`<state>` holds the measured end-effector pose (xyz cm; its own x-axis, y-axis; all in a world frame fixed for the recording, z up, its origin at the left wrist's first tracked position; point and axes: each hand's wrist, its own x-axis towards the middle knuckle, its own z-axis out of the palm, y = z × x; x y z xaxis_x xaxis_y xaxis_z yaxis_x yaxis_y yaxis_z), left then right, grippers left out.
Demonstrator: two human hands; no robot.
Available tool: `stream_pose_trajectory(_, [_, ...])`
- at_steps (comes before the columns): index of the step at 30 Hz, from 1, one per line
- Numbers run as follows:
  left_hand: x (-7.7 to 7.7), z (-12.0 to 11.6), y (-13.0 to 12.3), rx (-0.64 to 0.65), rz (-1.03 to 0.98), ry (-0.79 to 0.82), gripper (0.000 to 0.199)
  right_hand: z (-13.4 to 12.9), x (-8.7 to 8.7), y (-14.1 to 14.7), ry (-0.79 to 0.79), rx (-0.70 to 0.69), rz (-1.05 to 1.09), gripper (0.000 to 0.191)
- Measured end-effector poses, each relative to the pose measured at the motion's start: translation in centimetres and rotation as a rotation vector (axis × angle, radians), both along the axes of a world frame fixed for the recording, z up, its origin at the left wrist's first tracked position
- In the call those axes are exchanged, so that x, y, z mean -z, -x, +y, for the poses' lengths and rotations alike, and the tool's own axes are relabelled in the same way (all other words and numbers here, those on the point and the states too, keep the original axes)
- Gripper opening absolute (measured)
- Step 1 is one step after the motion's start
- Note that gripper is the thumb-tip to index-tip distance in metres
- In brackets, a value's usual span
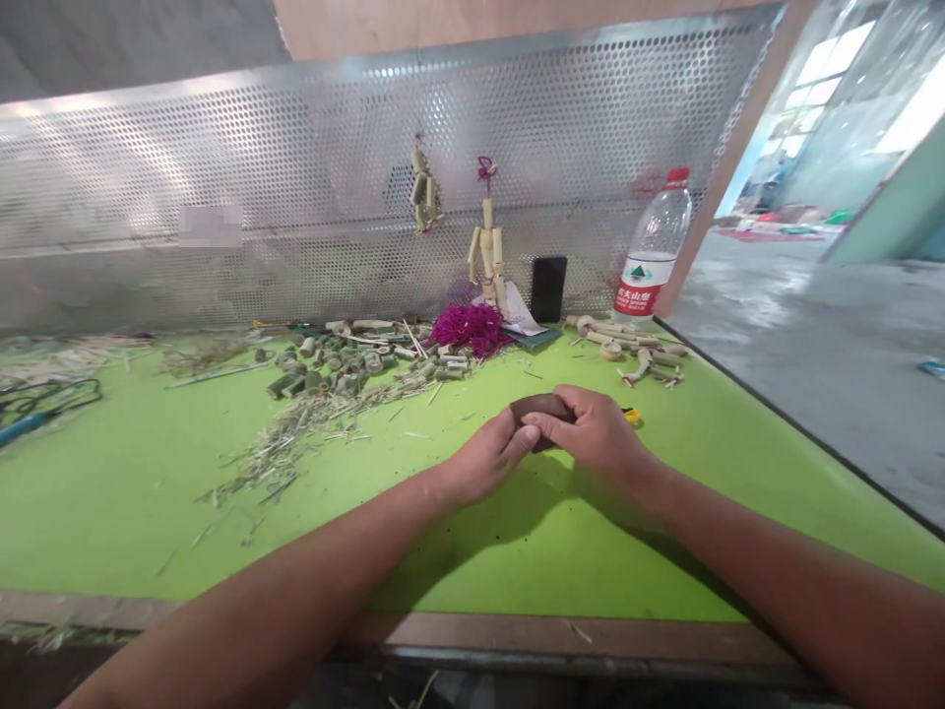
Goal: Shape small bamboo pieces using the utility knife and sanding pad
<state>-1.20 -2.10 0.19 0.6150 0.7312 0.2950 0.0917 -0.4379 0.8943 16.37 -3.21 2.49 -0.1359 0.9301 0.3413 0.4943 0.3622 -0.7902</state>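
Both my hands meet above the green tabletop [458, 551], right of centre. Between them is a dark brown piece [544, 405], curved along its top edge; what it is I cannot make out. My left hand [491, 453] grips its left end, with the thumb pointing right. My right hand [591, 428] closes on its right end, and that thumb lies across its front. The fingers behind the piece are hidden. Just beyond my right hand a small yellow object [631, 416] shows in part.
Cut green stem pieces [346, 359], shavings [284, 443] and magenta cord [472, 330] lie behind. A jointed figure [487, 246] hangs by a perforated metal panel [295, 177]. A black phone [548, 289] and a bottle [650, 251] stand right. Blue-handled tool [26, 426] far left.
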Motion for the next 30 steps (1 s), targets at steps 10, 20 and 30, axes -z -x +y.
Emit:
stream_pose_trajectory(10, [-0.3,0.1,0.3,-0.260,0.261,-0.179,0.046,0.5,0.7,-0.5,0.169,-0.213,0.255,0.031])
stream_pose_trajectory(20, [0.4,0.6,0.4,-0.323,0.102,0.028,0.042,0.8,0.3,-1.3,0.054,0.015,0.186,0.033])
stream_pose_trajectory(30, [-0.1,0.2,0.1,-0.053,-0.025,0.068,0.051,0.4,-0.2,-0.9,0.153,-0.168,0.231,0.037])
